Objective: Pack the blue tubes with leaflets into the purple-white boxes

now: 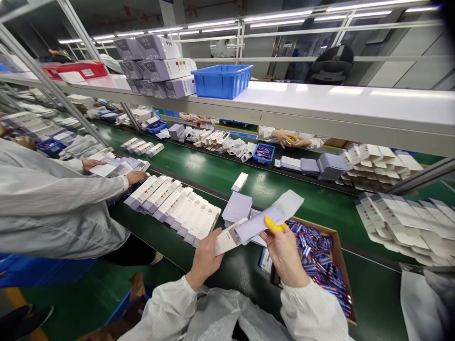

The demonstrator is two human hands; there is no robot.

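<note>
My left hand (205,258) is closed around a small white carton (226,240) with fine print on its side. My right hand (283,251), with yellow covers on its fingers, pinches a folded lilac leaflet (250,226) together with a pale grey pouch (292,203). The leaflet's near end meets the carton's open end; whether it is inside I cannot tell. Behind my hands lies a stack of lilac leaflets (237,208). A cardboard tray (336,237) of blue and red batteries (316,251) sits beside my right hand. A small blue-and-white packet (266,260) lies under that hand.
Rows of white cartons (174,203) lie to the left, near a co-worker's hand (137,176). One carton (240,182) rests on the green belt (192,163). More cartons (394,222) are piled right. Overhead, a shelf (337,106) bears a blue bin (222,81). Another person's hands (291,139) work opposite.
</note>
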